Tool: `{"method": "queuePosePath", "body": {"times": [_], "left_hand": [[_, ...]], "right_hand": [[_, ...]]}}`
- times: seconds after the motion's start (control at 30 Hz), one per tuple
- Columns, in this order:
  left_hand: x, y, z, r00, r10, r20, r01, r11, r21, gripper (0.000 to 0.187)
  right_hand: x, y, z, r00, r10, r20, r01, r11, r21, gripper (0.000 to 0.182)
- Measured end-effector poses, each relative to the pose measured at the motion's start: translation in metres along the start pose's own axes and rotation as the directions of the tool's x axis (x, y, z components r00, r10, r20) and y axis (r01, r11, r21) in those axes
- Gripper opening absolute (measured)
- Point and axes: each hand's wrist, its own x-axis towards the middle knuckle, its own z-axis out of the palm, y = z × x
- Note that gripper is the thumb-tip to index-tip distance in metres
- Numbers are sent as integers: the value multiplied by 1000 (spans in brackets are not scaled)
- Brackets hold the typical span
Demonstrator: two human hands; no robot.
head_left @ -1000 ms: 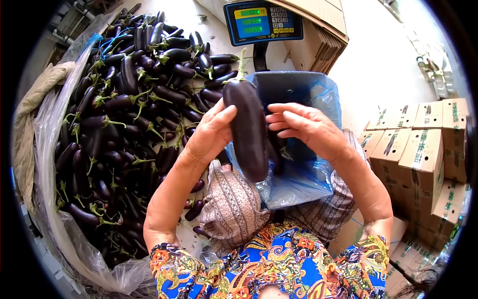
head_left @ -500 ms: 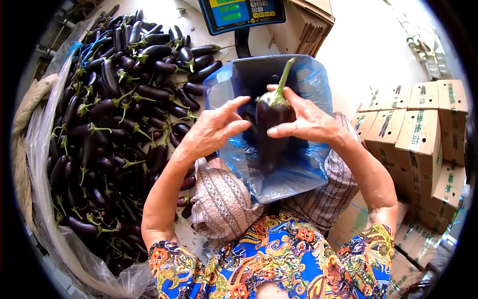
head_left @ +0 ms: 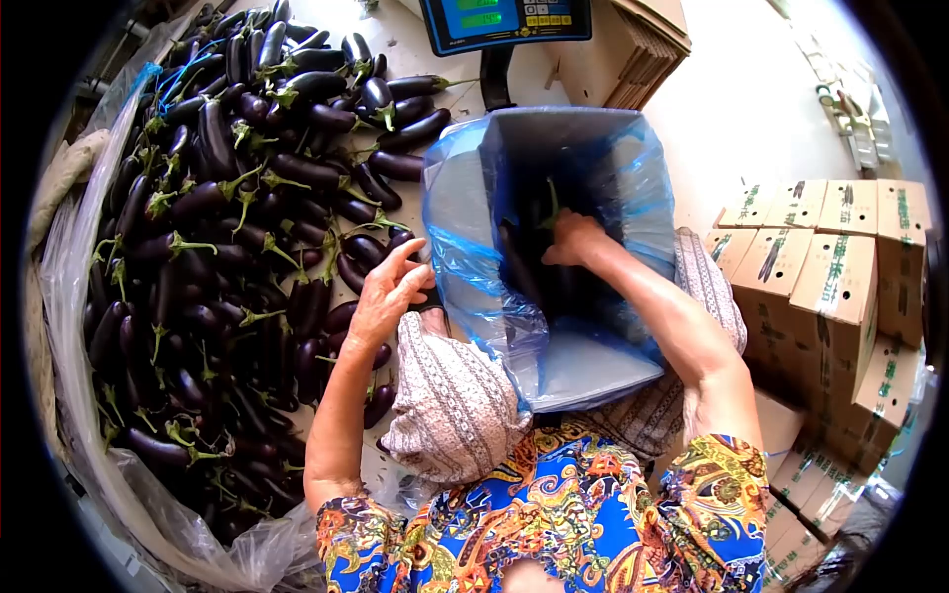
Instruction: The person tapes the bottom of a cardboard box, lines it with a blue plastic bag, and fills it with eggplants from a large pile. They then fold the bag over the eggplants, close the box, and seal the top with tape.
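Note:
A box lined with blue plastic film (head_left: 457, 247) stands between my knees. Inside it, my right hand (head_left: 576, 238) reaches down with closed fingers at the top of an eggplant (head_left: 551, 203), whose green stem points up. The eggplant's dark body is mostly lost in shadow, and another dark eggplant (head_left: 516, 259) lies to its left in the box. Outside the box on the left, my left hand (head_left: 386, 301) hovers near the edge of a large eggplant pile (head_left: 213, 287). Its fingers are apart and it holds nothing.
Behind the box stands a scale with a lit green display (head_left: 506, 22). Flat cardboard (head_left: 638, 54) is stacked beside it. Closed printed cartons (head_left: 835, 282) are piled on the right. Clear plastic sheeting (head_left: 89, 326) borders the pile on the left.
My right hand has lowered the eggplant into the lined box. My left hand has left the box and moved left and down toward the pile. The view has shifted slightly.

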Motion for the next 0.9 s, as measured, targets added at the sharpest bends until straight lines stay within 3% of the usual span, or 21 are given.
{"method": "queuePosePath", "body": {"times": [0.03,0.07,0.17,0.2,0.3,0.33,0.43,0.47,0.5,0.57,0.6,0.63,0.7,0.73,0.83,0.87,0.9], "left_hand": [[0,-9,0,1000,-13,2,13,1000,5,49],[2,-19,-1,999,-23,23,23,1000,-2,49],[12,-44,2,996,-72,45,72,997,5,47],[15,-49,3,995,-87,49,85,996,36,43],[28,-75,8,994,-79,72,71,992,106,40],[32,-78,11,998,-22,52,14,990,143,38],[31,-76,9,996,-39,-86,38,999,-8,34],[29,-59,10,935,235,-266,-152,943,297,28],[24,-39,12,877,324,-354,-200,917,344,24],[17,11,11,808,473,-351,-353,866,355,23],[13,41,14,820,488,-300,-389,859,333,23],[10,66,18,829,500,-250,-420,852,312,24],[15,90,25,841,521,-146,-475,840,261,25],[18,102,32,810,584,-50,-536,773,340,26],[38,109,63,717,638,280,-683,563,467,31],[45,105,75,716,593,367,-691,532,489,34],[50,99,84,749,460,477,-662,537,523,37]], "right_hand": [[-1,8,-2,999,-53,-11,53,999,5,73],[-1,13,-12,982,-128,140,114,989,99,67],[-10,11,-19,982,-50,181,32,995,99,64],[-6,11,-19,968,-125,217,121,992,33,69],[-12,4,-3,998,-30,-63,27,998,-48,76],[-12,4,-2,997,-71,-34,70,997,-38,90],[1,13,-19,989,-143,-49,151,940,306,92],[7,14,-21,988,-122,-99,139,974,182,81],[8,16,-17,989,-145,-27,147,969,196,76],[16,16,-11,972,-206,110,179,959,219,67],[20,20,-10,962,-215,167,146,925,350,53],[27,25,-8,963,-198,182,74,846,527,51],[48,38,-2,960,-167,224,-89,578,811,48],[62,43,4,964,-111,241,-162,472,867,41],[70,36,7,990,-37,134,-107,408,907,44],[80,28,8,988,-1,152,-116,639,760,42],[84,21,14,996,-88,-11,73,736,673,45]]}}
